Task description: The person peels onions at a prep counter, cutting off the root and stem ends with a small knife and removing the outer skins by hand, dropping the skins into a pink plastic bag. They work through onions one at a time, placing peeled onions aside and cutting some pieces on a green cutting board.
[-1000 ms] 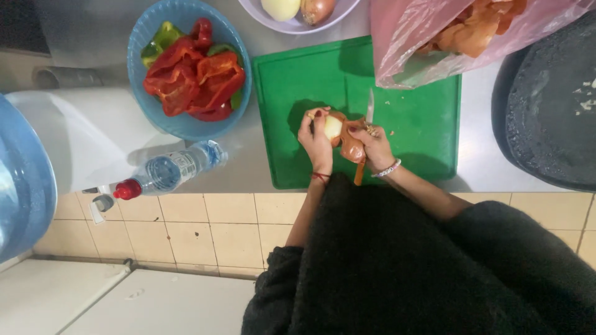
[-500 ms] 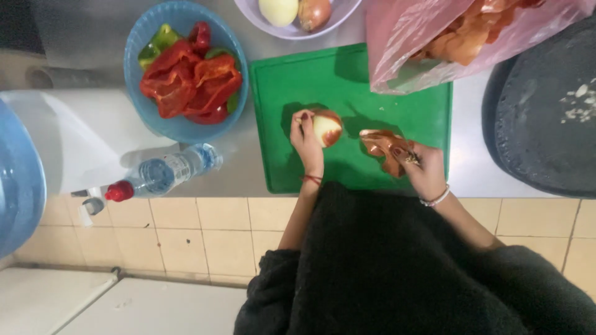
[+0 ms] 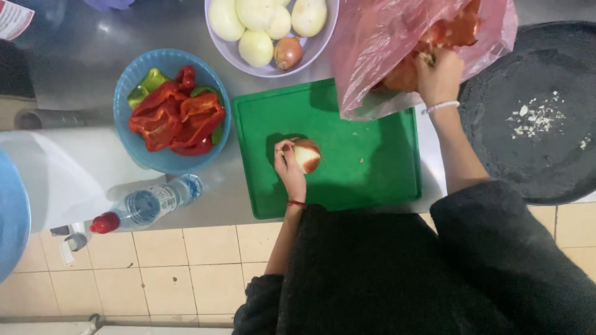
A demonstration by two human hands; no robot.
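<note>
Curling its fingers around a half-peeled onion [image 3: 307, 155], the left hand [image 3: 289, 170] grips it, while the right hand [image 3: 439, 77] reaches into the pink bag [image 3: 385, 43], fingers hidden.

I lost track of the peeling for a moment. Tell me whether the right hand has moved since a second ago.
Yes. The right hand left the onion over the green cutting board and went up to the pink bag beyond the board's far edge.

Board [image 3: 372, 155]: green plastic, matt. Bag [image 3: 397, 43]: thin pink film, translucent, crinkled. Counter [image 3: 81, 68]: brushed metal, dull sheen. Bottle [image 3: 149, 208]: clear plastic, red cap. Peppers [image 3: 177, 118]: glossy skin. Onion [image 3: 308, 155]: smooth, moist, papery remnant. Pan [image 3: 534, 142]: dark, rough, matt. Floor [image 3: 186, 260]: glazed tile.
</note>
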